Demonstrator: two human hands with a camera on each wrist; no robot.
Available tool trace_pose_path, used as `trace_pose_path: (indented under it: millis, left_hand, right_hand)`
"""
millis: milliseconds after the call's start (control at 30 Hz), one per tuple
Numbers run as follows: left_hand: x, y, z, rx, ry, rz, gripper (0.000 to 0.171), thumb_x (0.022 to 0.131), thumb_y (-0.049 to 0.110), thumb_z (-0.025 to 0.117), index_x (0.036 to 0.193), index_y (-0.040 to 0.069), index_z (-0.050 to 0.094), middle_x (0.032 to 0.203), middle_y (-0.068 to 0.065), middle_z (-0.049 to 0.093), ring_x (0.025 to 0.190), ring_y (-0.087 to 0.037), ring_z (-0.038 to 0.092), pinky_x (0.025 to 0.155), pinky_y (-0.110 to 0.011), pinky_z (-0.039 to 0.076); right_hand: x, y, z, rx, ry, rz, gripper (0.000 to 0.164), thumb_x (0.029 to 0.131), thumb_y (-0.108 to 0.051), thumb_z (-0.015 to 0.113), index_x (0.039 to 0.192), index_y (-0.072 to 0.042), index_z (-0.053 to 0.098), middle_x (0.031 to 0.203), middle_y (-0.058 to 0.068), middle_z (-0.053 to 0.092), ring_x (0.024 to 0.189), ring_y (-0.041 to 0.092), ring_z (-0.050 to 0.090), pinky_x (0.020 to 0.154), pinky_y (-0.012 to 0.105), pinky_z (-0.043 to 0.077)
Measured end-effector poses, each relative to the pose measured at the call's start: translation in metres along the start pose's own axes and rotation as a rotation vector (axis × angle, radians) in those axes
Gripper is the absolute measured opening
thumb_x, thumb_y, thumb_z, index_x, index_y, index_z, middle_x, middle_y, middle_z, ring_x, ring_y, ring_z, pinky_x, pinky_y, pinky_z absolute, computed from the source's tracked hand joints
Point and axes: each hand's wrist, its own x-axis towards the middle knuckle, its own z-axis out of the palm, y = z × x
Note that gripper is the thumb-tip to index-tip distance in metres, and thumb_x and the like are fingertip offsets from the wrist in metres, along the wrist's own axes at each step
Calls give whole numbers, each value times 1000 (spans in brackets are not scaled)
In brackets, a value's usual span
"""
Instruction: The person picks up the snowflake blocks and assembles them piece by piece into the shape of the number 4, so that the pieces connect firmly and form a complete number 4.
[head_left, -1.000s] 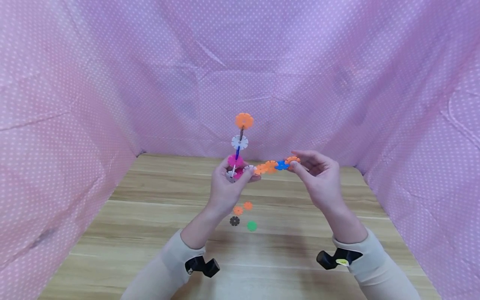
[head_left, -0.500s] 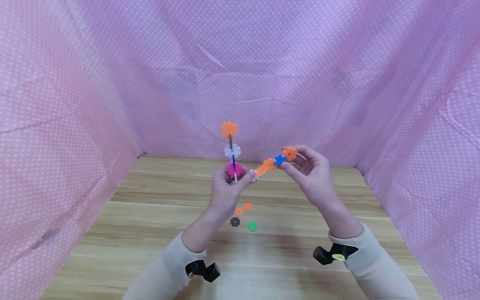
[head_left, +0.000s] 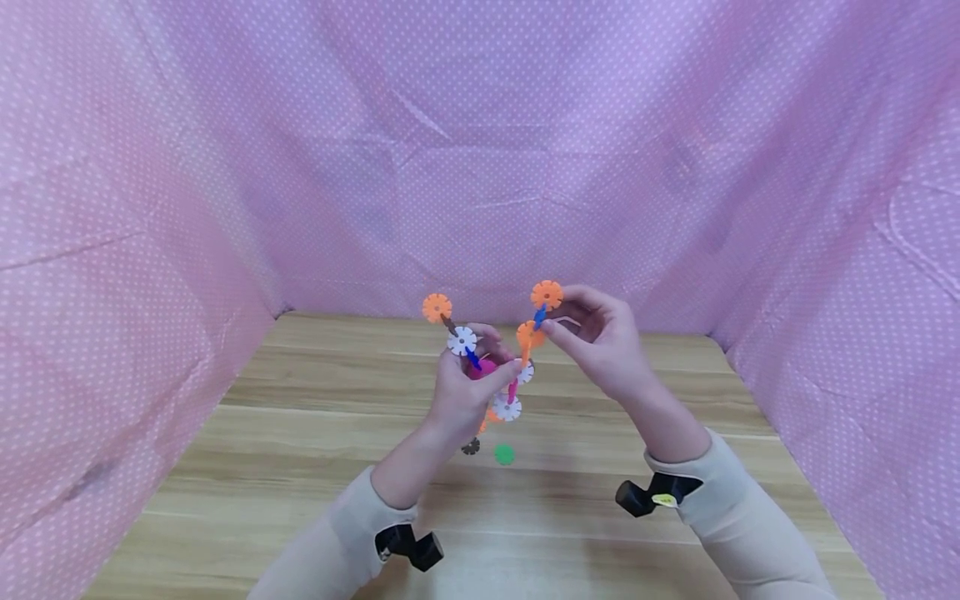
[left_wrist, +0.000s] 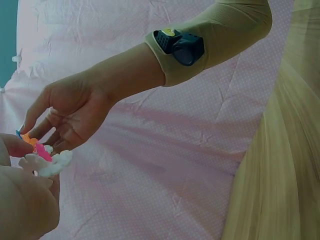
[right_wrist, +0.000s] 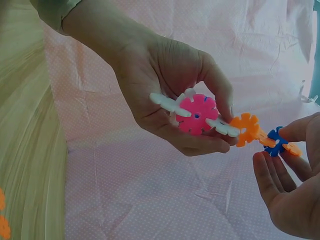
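A bent chain of slotted plastic snowflake discs is held up between both hands over the table. My left hand [head_left: 465, 396] pinches a white disc [head_left: 526, 372] near its middle. From there one arm runs up left through a pink disc [head_left: 487, 367], a dark blue disc [head_left: 473, 359], a white disc [head_left: 462, 341] and a brown disc to an orange end disc [head_left: 437, 307]. My right hand [head_left: 606, 346] pinches the blue disc [right_wrist: 275, 141] below the other orange end disc [head_left: 547, 295]. In the right wrist view, a pink disc [right_wrist: 197, 115] sits before the left palm.
On the wooden table [head_left: 337, 400] below lie a green disc [head_left: 505, 454], a dark brown disc [head_left: 471, 447] and orange discs [head_left: 483, 427], partly covered by the chain. Pink dotted cloth [head_left: 480, 183] hangs at the back and both sides.
The chain has turned: its left arm now tips left and lower, and its right part stands steeper. My right hand has moved left, closer to the left hand, its grip shifting from the orange end to the blue disc.
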Motion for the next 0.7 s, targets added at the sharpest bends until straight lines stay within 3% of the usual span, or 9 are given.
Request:
trace_pose_path:
  millis: [167, 300, 400, 500, 600, 700]
  left_hand:
    - [0, 0, 1, -23, 31, 9, 34, 88, -15, 68, 107, 13, 65, 94, 6, 70, 91, -10, 67, 79, -18, 62]
    - [0, 0, 1, -24, 93, 26, 34, 88, -16, 64, 108, 11, 65, 94, 6, 69, 89, -9, 67, 78, -17, 62]
    - [2, 4, 0, -69, 136, 35, 35, 89, -17, 62, 105, 15, 65, 91, 5, 68, 87, -9, 66, 75, -16, 61]
    - [5, 9, -1, -141, 158, 41, 35, 91, -15, 59, 103, 18, 65, 89, 6, 66, 83, -9, 63, 70, -15, 59]
    - [7, 14, -3, -175, 188, 41, 30, 95, -10, 58, 101, 19, 65, 87, 6, 66, 79, -8, 62, 64, -14, 57]
    - [10, 17, -5, -159, 213, 38, 24, 100, -4, 60, 99, 18, 66, 86, 7, 67, 75, -7, 63, 60, -14, 57]
  right_hand:
    - [2, 2, 4, 4, -56, -22, 32, 89, 20, 70, 116, 3, 73, 107, -3, 76, 98, 9, 74, 91, 23, 66]
    - [0, 4, 5, -52, -74, 8, 41, 90, 17, 70, 131, 14, 64, 113, -5, 78, 102, 9, 75, 94, 24, 66]
    - [-4, 11, 4, -123, -82, 61, 44, 93, 14, 70, 136, 11, 63, 120, -5, 77, 104, 13, 75, 95, 24, 66]
    - [-11, 28, 2, -192, -111, 129, 40, 93, 11, 69, 133, 9, 66, 124, 7, 76, 104, 17, 74, 93, 24, 66]
    - [-22, 53, 1, -281, -182, 201, 35, 95, 6, 71, 129, 7, 68, 123, 19, 75, 102, 18, 74, 91, 24, 66]
    - [-35, 80, 3, -411, -294, 254, 29, 96, 1, 71, 125, 4, 72, 120, 19, 77, 102, 18, 74, 91, 27, 66]
